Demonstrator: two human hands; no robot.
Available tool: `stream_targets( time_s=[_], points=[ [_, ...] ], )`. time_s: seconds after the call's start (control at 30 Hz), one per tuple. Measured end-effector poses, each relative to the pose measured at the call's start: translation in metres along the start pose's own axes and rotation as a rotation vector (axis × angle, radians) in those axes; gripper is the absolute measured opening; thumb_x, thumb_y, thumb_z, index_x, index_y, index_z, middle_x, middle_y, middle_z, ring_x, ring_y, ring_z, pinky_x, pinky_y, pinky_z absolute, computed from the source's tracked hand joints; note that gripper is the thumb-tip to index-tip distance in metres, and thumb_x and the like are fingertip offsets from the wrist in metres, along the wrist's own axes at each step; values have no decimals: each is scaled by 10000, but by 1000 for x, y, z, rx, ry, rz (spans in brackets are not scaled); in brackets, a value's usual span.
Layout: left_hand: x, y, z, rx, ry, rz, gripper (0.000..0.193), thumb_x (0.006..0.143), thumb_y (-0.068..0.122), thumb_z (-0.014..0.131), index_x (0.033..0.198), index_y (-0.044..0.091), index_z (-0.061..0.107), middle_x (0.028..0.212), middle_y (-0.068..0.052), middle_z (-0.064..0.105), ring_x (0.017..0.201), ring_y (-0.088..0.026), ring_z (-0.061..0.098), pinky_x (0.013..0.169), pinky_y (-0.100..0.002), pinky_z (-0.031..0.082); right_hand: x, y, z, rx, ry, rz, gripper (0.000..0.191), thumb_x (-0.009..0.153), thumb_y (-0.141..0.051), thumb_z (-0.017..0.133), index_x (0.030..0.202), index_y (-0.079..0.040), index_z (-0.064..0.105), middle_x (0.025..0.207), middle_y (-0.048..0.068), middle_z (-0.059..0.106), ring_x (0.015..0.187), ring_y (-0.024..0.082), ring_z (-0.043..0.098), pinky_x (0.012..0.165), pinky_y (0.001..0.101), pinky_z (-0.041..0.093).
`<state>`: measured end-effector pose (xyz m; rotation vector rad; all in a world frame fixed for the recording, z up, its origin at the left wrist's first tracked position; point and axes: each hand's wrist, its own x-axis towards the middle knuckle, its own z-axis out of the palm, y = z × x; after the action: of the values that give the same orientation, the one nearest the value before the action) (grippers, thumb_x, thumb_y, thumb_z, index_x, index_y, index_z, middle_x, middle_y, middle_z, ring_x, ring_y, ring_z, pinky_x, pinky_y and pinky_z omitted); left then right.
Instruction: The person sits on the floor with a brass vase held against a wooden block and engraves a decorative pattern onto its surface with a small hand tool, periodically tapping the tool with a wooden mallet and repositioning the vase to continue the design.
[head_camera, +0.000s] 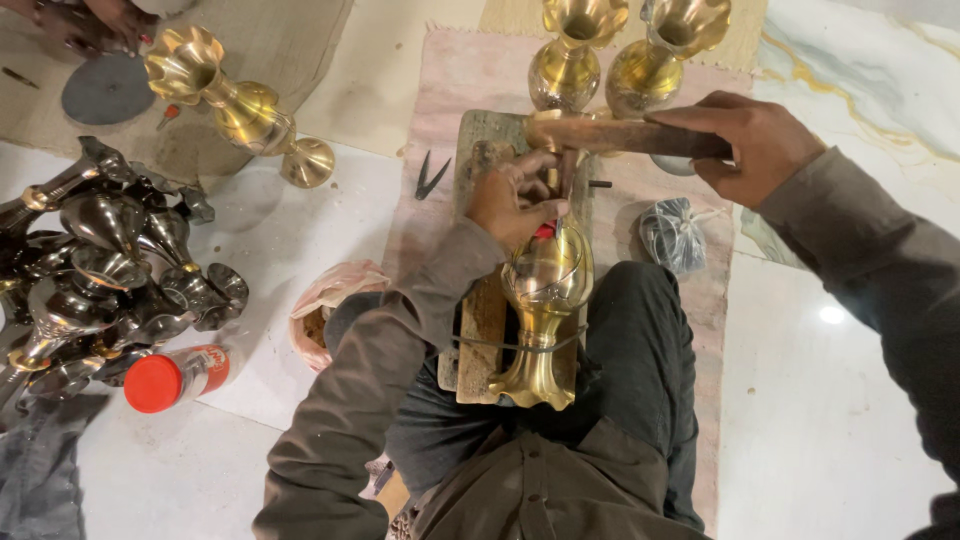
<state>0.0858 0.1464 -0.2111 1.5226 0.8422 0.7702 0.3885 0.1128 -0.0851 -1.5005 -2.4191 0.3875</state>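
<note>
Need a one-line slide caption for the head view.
Left hand steadies a small tool on a brass vase lying on a wooden block; right hand holds a wooden mallet.

Brass vase (546, 290) looked polished, glossy gold metal w/ bright reflections; it lay on a rough, worn wood block (482, 320). Mallet (625, 135) in right hand (752, 140) was matt brown wood. Pile of vases (100, 270) at left was darker, grey, shiny metal. Floor (830, 400) was smooth glossy stone; mat (480, 75) was matt pinkish cloth.
</note>
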Motion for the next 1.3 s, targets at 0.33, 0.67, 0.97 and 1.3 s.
stream_targets(
  time_s=[0.33,0.67,0.97,1.3],
  points=[
    [-9,10,4,-104,67,-271,642,783,119,797,1393,54,608,1090,-173,753,875,-193,750,757,-332,692,7,-9,-7,87,18,143,666,857,-9,714,1490,-147,563,1205,192,668,976,357,700,887,420,583],
    [-13,0,9,56,198,-3,692,804,159,869,1391,-42,561,1163,-146,739,960,-197,743,825,-308,649,16,-12,-13,-123,-12,-90,687,812,18,680,1473,-150,605,1195,198,665,942,378,692,836,446,583],
    [-24,13,13,89,253,9,651,807,158,857,1369,-35,589,1116,-174,751,971,-203,745,805,-314,650,18,-12,-17,-177,-25,-82,711,828,6,708,1503,-190,604,1235,186,675,962,365,703,878,452,599],
    [-43,31,23,402,438,128,620,823,239,902,1312,-23,624,1203,-216,722,1043,-272,743,873,-355,617,20,-36,-29,-243,-35,-93,693,823,-4,709,1483,-189,607,1253,178,678,967,353,715,847,432,608]
  ],
)
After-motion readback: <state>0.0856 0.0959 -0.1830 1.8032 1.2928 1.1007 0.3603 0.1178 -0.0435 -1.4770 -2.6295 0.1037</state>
